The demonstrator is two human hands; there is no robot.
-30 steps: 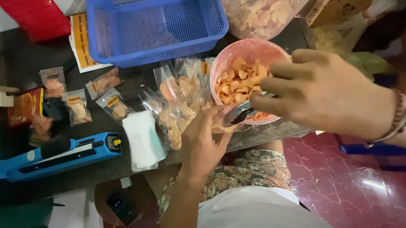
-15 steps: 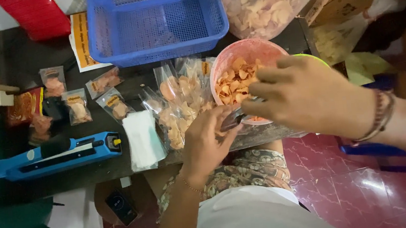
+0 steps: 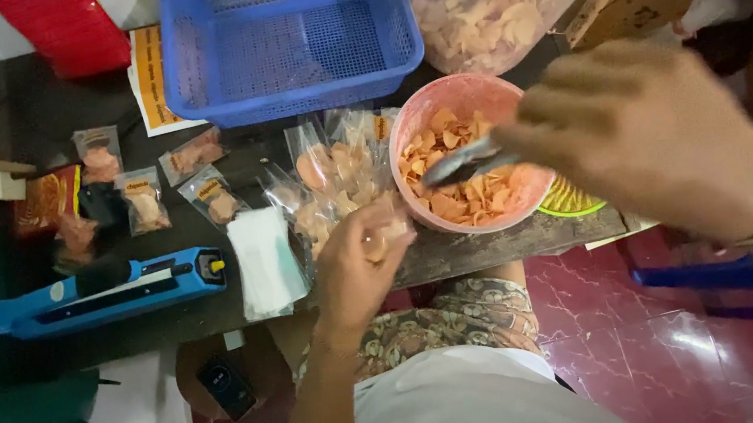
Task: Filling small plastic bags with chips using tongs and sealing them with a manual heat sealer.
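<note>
At the far left of the dark desk a blue heat sealer is laid lengthwise, with small filled packets set down just beyond it and white paper beside its end. Nearer the middle, a small clear bag is held in the left hand, whose grip is closed around it, mouth seemingly upward beside the pink bowl of orange chips. Metal tongs are gripped by the right hand, tips over the chips; whether any are pinched cannot be told.
</note>
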